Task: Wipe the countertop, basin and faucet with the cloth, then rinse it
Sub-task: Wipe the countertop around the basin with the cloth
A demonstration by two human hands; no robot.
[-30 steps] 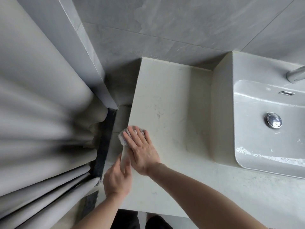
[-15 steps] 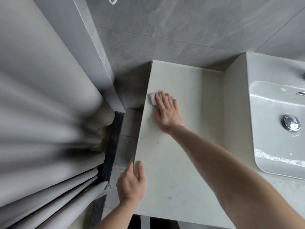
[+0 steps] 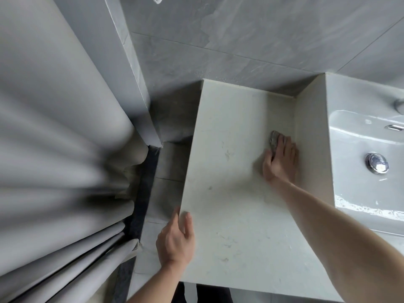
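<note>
A pale stone countertop (image 3: 229,171) runs from the left edge to a white basin (image 3: 360,193) at the right. My right hand (image 3: 281,159) lies flat, fingers straight, pressing a small grey cloth (image 3: 274,139) onto the countertop close to the basin's raised side wall; most of the cloth is hidden under the palm. My left hand (image 3: 176,238) rests on the countertop's left front edge, thumb over the side and fingers on top. A chrome drain plug (image 3: 376,165) sits in the basin. Only the faucet base (image 3: 399,107) shows at the right border.
A grey curtain (image 3: 65,160) hangs in folds at the left, beside a grey tiled wall corner (image 3: 135,84). Grey wall tiles (image 3: 262,40) stand behind the countertop. A narrow floor gap (image 3: 166,193) separates curtain and countertop. An overflow slot (image 3: 394,127) marks the basin's back wall.
My right hand has slid the cloth from the countertop's left edge across to the right, beside the basin wall. The left hand stays on the left front edge.
</note>
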